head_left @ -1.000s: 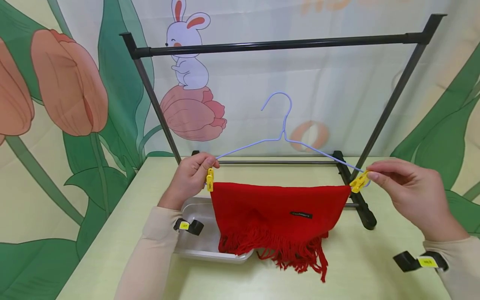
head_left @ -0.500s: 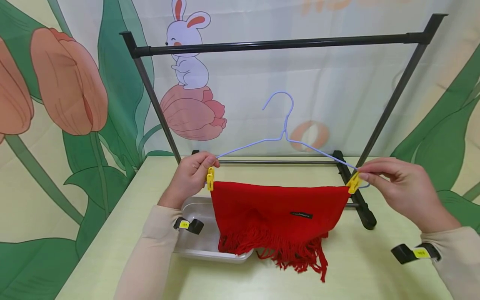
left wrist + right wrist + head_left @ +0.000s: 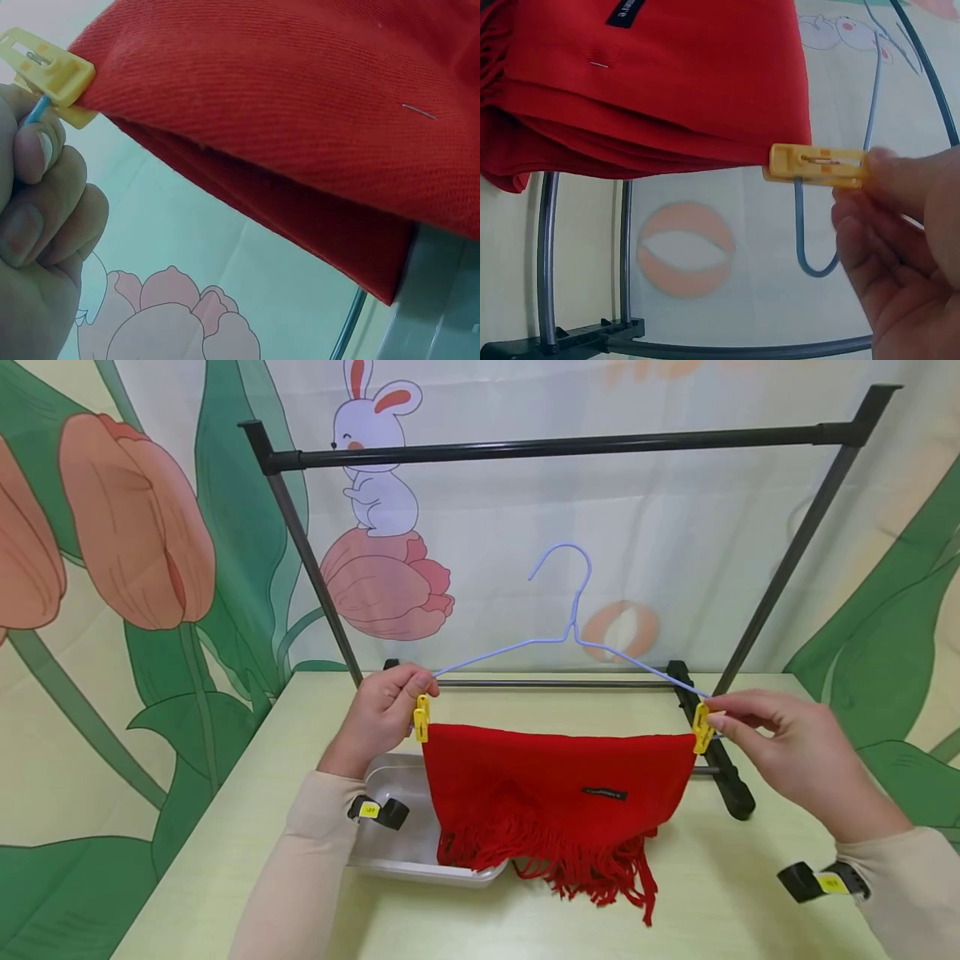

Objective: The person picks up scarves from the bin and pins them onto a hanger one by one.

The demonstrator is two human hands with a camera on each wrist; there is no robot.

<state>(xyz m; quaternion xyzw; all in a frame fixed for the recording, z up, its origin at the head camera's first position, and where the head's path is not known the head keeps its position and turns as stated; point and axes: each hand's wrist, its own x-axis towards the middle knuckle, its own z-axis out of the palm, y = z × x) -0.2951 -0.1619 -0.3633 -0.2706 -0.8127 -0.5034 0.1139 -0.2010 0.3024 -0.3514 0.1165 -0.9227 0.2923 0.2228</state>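
Observation:
A red fringed scarf [image 3: 555, 777] hangs folded below a thin lilac wire hanger [image 3: 517, 648]. Two yellow clothespins hold its top corners, the left clothespin [image 3: 422, 718] and the right clothespin [image 3: 702, 728]. My left hand [image 3: 386, 714] grips the hanger's left end beside its clothespin; in the left wrist view the fingers curl round the wire. Between thumb and fingers, my right hand [image 3: 787, 747] pinches the handle end of the right clothespin. The right wrist view shows that clothespin [image 3: 817, 163] biting the scarf's corner across the wire.
Behind the hanger stands a black garment rack [image 3: 525, 449] with a high crossbar. A pale plastic tray [image 3: 427, 872] sits on the table [image 3: 225, 860], partly covered by the scarf. A printed cloth [image 3: 487, 552] forms the backdrop.
My right hand has moved left with the right clothespin, which has turned from slanted to nearly upright. The hanger's hook has shifted slightly right. My left hand has hardly moved.

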